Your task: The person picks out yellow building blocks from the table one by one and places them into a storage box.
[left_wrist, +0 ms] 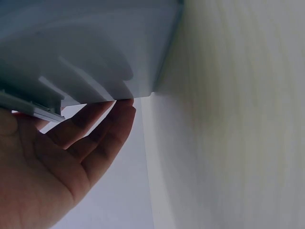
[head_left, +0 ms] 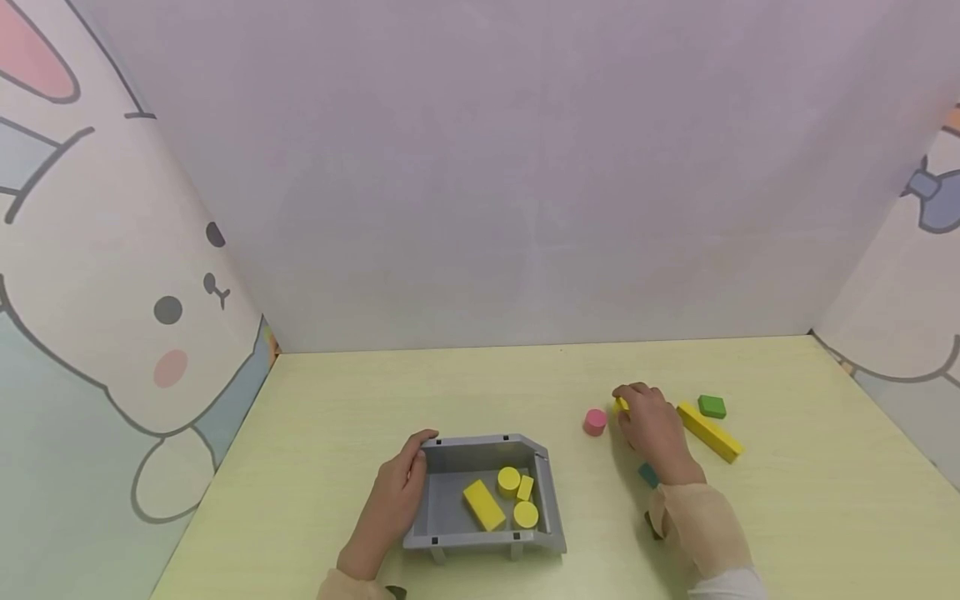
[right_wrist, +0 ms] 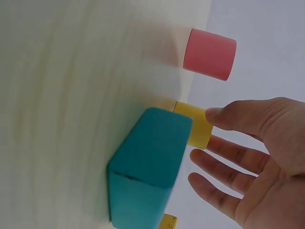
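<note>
My left hand grips the left wall of a grey plastic bin, its fingers outside the wall, as the left wrist view also shows. Inside the bin lie a yellow rectangular block, a smaller yellow block and two yellow cylinders. Over on the right, my right hand pinches a yellow cylindrical block between thumb and fingers, close to the tabletop. A pink cylinder stands just left of that hand. Partly under the right wrist is a teal block.
Right of the right hand, a long yellow bar lies diagonally, with a green block beside its far end. A pale wall rises behind the table, and cartoon-printed panels flank it.
</note>
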The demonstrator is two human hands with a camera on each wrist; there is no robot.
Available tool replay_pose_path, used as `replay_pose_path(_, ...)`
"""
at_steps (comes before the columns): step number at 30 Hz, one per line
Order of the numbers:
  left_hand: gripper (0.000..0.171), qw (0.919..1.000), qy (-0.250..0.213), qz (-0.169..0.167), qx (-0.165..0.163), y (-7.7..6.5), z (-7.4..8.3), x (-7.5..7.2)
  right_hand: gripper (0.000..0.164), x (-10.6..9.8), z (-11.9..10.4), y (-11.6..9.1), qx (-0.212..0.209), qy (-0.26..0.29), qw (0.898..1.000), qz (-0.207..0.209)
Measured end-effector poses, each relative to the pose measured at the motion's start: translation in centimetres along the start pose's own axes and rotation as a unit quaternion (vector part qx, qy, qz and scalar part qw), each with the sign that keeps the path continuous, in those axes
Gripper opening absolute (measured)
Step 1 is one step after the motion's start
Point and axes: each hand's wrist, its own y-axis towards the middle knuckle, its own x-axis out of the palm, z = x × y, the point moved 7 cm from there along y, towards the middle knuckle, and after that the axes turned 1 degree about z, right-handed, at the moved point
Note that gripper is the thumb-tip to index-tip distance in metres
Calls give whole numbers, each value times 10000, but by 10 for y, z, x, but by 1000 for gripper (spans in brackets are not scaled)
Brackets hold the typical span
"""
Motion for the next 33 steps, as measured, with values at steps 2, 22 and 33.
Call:
replay_pose_path(2,33,10000,12,-17,-40,0,-1,1,24,0,0,0,15,30,10000,-19)
replay_pose_path(22,33,10000,-32,-24,5,2,-2,1,23,1,1,2,198,158,9994,-225)
replay_pose_path(33,33,9999,-71,-58,-43,1,-2,1,23,2,3,0,277,194,9990,-290)
